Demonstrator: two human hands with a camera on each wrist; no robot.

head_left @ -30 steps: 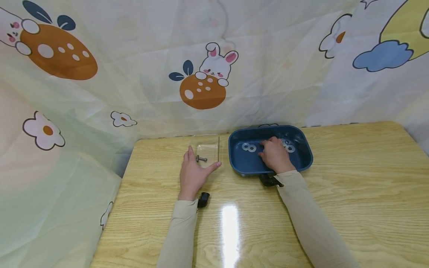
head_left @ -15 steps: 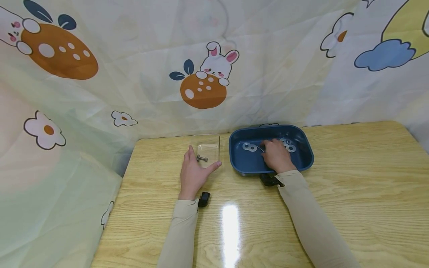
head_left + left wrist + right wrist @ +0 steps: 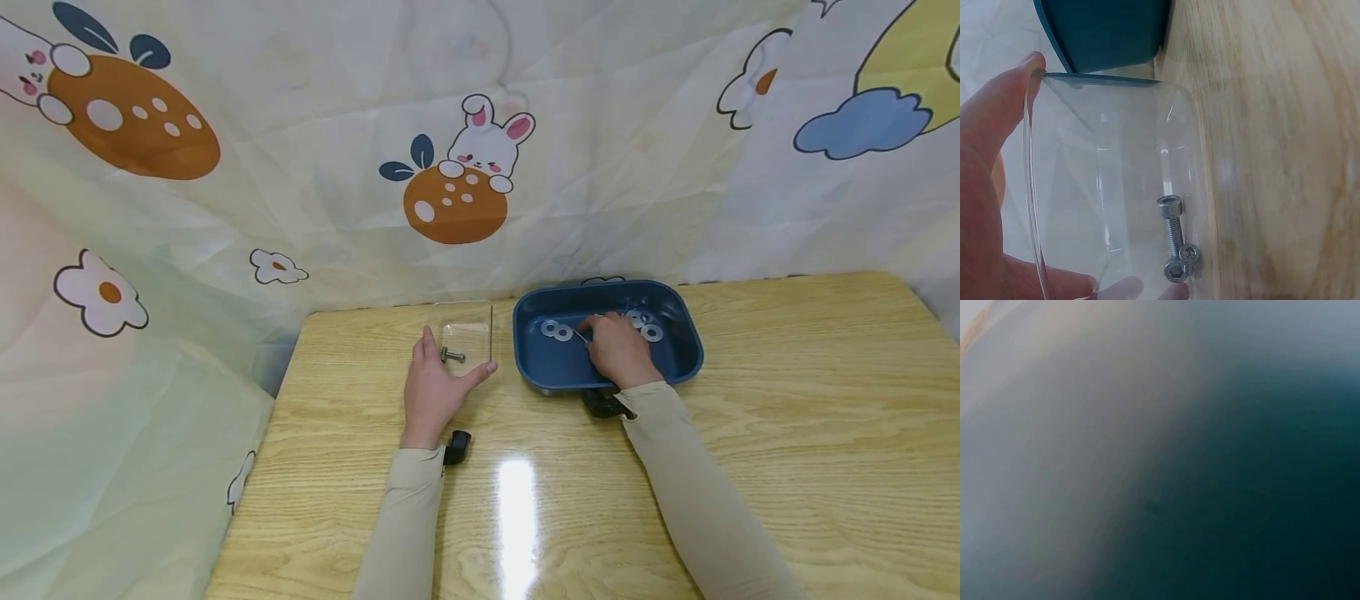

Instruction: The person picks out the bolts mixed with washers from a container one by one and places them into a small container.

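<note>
My left hand (image 3: 435,392) holds a clear plastic box (image 3: 1129,125), thumb at one side and fingers at the other. Inside lie silver socket-head bolts (image 3: 1172,225); one shows its length and two heads face the left wrist camera. Over in a blue tray (image 3: 540,362), my right hand (image 3: 619,348) has its fingers curled down. A thin silver metal piece (image 3: 580,335) sticks out at its thumb and index finger, seemingly pinched; its kind is too small to tell. Flat washers (image 3: 562,332) lie left of that hand, with more washers (image 3: 651,332) to its right.
Both containers stand near the back edge of the wooden table (image 3: 360,400), the tray right of the box. A patterned cloth (image 3: 337,250) hangs behind. Blur fills the right wrist view, where the tray wall is too close to read.
The right hand's fingers have drawn in slightly within the tray, and the thin silver piece now shows at their tips. My left hand and the box have stayed put.
</note>
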